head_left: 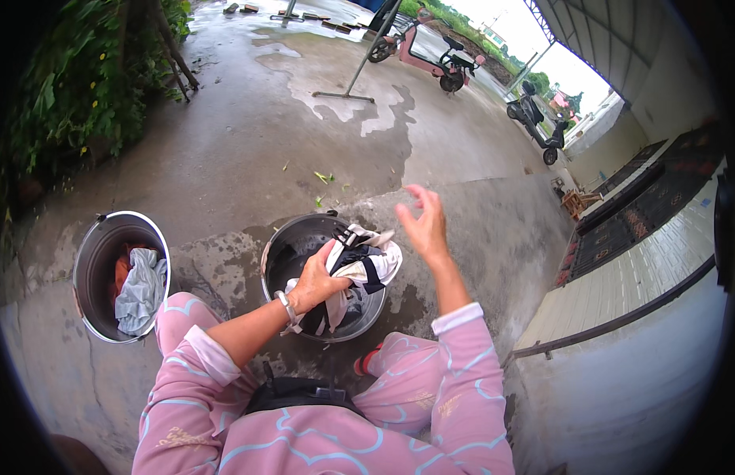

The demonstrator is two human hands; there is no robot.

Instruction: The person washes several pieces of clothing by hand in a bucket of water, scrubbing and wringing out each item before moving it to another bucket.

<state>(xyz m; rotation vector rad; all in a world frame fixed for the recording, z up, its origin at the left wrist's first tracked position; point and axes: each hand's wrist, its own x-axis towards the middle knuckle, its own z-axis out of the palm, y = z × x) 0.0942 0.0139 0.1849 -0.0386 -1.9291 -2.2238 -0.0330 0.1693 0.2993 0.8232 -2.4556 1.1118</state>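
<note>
Bunched black and white cloth (377, 265), seemingly a garment, is gripped in my left hand (316, 281). I hold it over a round metal basin (272, 269) standing on the ground between my knees. Part of the cloth hangs down inside the basin, and dark contents show at the bottom. My right hand (427, 226) is raised to the right of the cloth, apart from it, with its fingers spread and nothing in them. A metal bucket (86, 293) stands left of my knee, holding a light grey cloth (142, 289) and an orange-red cloth (120, 273).
Wet concrete (248, 150) stretches ahead, with green scraps (324, 177) on it. Leafy plants (82, 87) grow at the left. A metal stand (347, 95), a pink scooter (423, 51) and a black scooter (537, 123) are farther off. A wall (636, 277) runs along the right.
</note>
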